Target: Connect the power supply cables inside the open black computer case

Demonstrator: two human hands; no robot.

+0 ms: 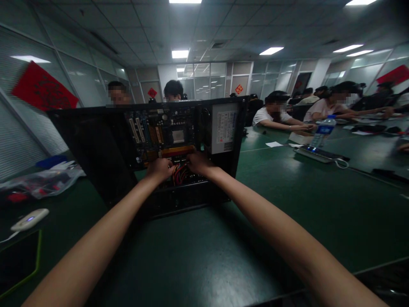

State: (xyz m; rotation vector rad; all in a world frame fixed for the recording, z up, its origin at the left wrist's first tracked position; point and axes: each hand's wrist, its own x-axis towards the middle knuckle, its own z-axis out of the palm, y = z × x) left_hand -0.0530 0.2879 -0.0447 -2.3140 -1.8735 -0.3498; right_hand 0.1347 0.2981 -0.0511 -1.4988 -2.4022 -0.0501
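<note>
An open black computer case (188, 200) stands on the green table in front of me, its inside facing me. In its upper part I see the motherboard (150, 115) with pale, blue and orange slots. A power supply (223, 130) with a white label sits at the upper right. Both of my hands reach into the lower part of the case, close together. Between them hangs a bundle of coloured cables (181, 172). My left hand (160, 169) is closed beside the bundle. My right hand (200, 163) has curled fingers at its other side. What the fingertips pinch is hidden.
At left lie a plastic bag (41, 181), a white device (30, 219) and a green-edged phone or tablet (21, 260). To the right, a water bottle (324, 131) stands on a dark flat device (315, 154). Several people sit around the tables.
</note>
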